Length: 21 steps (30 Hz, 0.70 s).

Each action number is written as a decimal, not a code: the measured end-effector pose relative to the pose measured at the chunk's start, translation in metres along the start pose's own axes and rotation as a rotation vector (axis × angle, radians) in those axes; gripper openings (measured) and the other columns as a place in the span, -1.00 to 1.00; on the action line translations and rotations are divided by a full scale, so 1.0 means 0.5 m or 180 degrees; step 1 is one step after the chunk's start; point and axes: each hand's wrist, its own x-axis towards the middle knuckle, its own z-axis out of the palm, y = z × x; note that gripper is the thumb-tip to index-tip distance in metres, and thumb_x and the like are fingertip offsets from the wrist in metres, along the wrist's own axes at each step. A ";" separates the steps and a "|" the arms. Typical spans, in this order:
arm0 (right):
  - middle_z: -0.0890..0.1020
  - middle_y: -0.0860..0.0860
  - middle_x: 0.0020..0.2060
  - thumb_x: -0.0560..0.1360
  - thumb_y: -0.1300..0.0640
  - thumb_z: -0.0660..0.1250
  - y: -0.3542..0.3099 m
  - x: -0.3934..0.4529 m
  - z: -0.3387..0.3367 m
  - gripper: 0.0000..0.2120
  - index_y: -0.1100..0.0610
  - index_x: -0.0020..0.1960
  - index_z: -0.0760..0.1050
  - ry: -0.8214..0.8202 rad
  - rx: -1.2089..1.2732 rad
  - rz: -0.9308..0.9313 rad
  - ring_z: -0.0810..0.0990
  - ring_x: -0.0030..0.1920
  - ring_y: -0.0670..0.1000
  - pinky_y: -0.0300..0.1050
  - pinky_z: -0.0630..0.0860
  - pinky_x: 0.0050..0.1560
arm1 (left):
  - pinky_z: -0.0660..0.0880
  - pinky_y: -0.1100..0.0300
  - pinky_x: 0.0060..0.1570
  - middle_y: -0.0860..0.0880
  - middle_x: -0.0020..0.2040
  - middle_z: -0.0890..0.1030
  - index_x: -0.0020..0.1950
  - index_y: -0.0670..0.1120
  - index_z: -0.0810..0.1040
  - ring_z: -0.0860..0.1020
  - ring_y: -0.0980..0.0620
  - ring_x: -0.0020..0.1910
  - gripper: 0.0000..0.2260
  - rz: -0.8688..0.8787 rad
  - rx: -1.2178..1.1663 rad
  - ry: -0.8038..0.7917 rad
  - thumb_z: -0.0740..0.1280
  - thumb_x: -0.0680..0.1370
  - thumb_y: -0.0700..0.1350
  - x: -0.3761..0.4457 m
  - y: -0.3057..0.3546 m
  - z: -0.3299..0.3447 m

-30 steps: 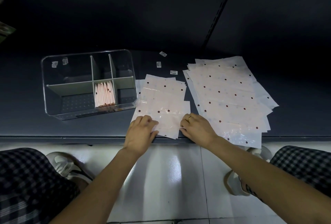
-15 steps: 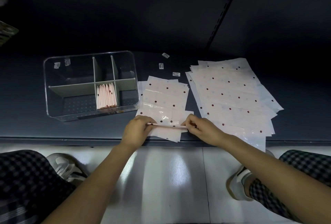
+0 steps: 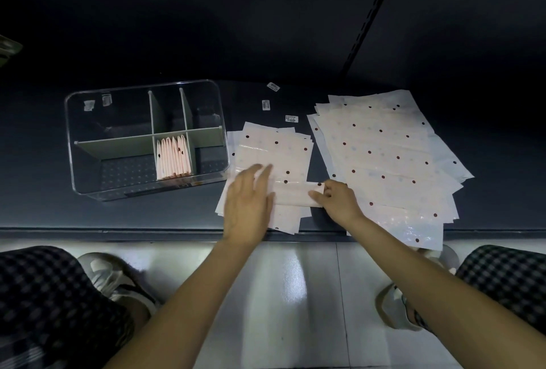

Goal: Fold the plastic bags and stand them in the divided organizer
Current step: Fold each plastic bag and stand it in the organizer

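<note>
Stickers [image 3: 291, 119] bear print (too small to read).

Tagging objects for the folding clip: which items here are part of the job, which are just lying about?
Job: folded strip, right hand, left hand, small bag stack, large bag stack, organizer, folded bags standing in it.

Lying about: three loose labels on the shelf.

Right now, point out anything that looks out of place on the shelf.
Three small labels lie loose behind the small bag stack, and two more sit inside the organizer. The big stack is fanned askew.
</note>
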 end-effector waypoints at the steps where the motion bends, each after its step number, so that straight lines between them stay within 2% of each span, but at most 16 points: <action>1: 0.32 -0.04 -0.46 0.50 0.10 0.35 -0.002 0.001 0.000 -0.61 0.11 -0.36 0.21 0.0006 -0.0017 0.0028 0.29 -0.39 -0.03 -0.20 0.19 -0.40 | 0.34 -0.04 0.31 -0.19 0.34 0.44 0.38 -0.17 0.40 0.41 -0.19 0.31 -0.55 0.0243 -0.0024 -0.0226 0.37 0.51 -0.16 -0.004 0.010 0.008; 3: 0.33 -0.04 -0.46 0.49 0.10 0.36 -0.006 0.002 0.001 -0.64 0.11 -0.35 0.23 -0.0009 -0.0050 0.0074 0.32 -0.35 0.00 -0.18 0.20 -0.39 | -0.03 0.06 0.49 -0.14 0.53 0.15 0.50 -0.15 0.19 0.12 -0.12 0.51 -0.50 0.0497 0.0149 -0.0948 0.21 0.61 -0.02 -0.015 0.013 0.030; 5: 0.45 -0.01 -0.38 0.49 0.11 0.37 -0.007 0.004 0.002 -0.83 0.16 -0.16 0.41 -0.0031 0.0066 0.0144 0.41 -0.23 0.02 -0.16 0.29 -0.27 | -0.29 0.13 0.47 -0.08 0.56 -0.15 0.55 -0.13 -0.12 -0.18 -0.03 0.53 -0.40 0.0465 0.0490 -0.1438 0.03 0.64 0.12 -0.029 -0.007 0.051; 7: 0.53 0.03 -0.23 0.49 0.12 0.37 -0.008 0.004 0.002 -0.80 0.18 0.05 0.46 -0.0012 0.0206 0.0202 0.46 -0.13 0.01 -0.18 0.32 -0.13 | -0.33 0.13 0.45 -0.09 0.54 -0.25 0.53 -0.13 -0.24 -0.26 -0.02 0.52 -0.35 0.0368 0.0711 -0.1622 -0.02 0.62 0.18 -0.034 -0.028 0.059; 8: 0.54 0.03 -0.20 0.50 0.12 0.35 -0.007 0.005 0.003 -0.79 0.19 0.09 0.45 0.0008 0.0215 0.0219 0.46 -0.10 0.01 -0.19 0.31 -0.12 | -0.32 0.13 0.46 -0.10 0.54 -0.26 0.52 -0.14 -0.26 -0.26 -0.03 0.52 -0.34 0.0366 0.0772 -0.1670 -0.04 0.62 0.20 -0.033 -0.037 0.060; 14: 0.51 0.02 -0.18 0.54 0.14 0.25 -0.010 0.013 0.010 -0.81 0.19 0.11 0.41 0.0097 0.0076 0.0358 0.51 0.04 0.12 -0.16 0.32 -0.13 | -0.31 0.08 0.46 -0.13 0.52 -0.30 0.52 -0.13 -0.29 -0.28 -0.07 0.51 -0.31 0.0503 0.1108 -0.1825 -0.13 0.59 0.26 -0.013 -0.058 0.061; 16: 0.56 0.07 -0.09 0.55 0.11 0.25 -0.014 0.001 0.016 -0.77 0.17 0.16 0.39 0.0359 -0.0418 0.0260 0.51 0.06 0.14 -0.10 0.37 -0.10 | -0.33 0.07 0.44 -0.13 0.51 -0.35 0.51 -0.10 -0.32 -0.30 -0.08 0.50 -0.31 0.0501 0.1127 -0.1852 -0.15 0.57 0.28 -0.015 -0.057 0.065; 18: 0.56 0.11 0.02 0.55 0.10 0.25 -0.014 -0.021 0.029 -0.73 0.17 0.21 0.41 0.0974 -0.1217 -0.0190 0.49 0.07 0.16 -0.03 0.38 -0.02 | -0.35 0.06 0.43 -0.11 0.47 -0.40 0.50 -0.07 -0.35 -0.32 -0.09 0.50 -0.31 0.0484 0.1101 -0.1854 -0.16 0.56 0.30 -0.018 -0.055 0.067; 19: 0.55 0.13 0.08 0.54 0.11 0.26 -0.018 -0.035 0.039 -0.71 0.18 0.23 0.43 0.1186 -0.1369 -0.0547 0.49 0.09 0.17 -0.02 0.39 0.03 | -0.35 0.06 0.43 -0.10 0.45 -0.43 0.49 -0.06 -0.36 -0.32 -0.09 0.50 -0.31 0.0485 0.1100 -0.1842 -0.16 0.56 0.30 -0.019 -0.054 0.067; 21: 0.52 0.15 0.22 0.54 0.14 0.27 -0.033 -0.054 0.065 -0.66 0.22 0.29 0.44 0.1091 -0.1354 -0.1410 0.49 0.21 0.19 0.01 0.39 0.22 | -0.35 0.05 0.44 -0.10 0.44 -0.44 0.49 -0.06 -0.37 -0.34 -0.09 0.49 -0.32 0.0481 0.1108 -0.1830 -0.16 0.56 0.30 -0.019 -0.054 0.069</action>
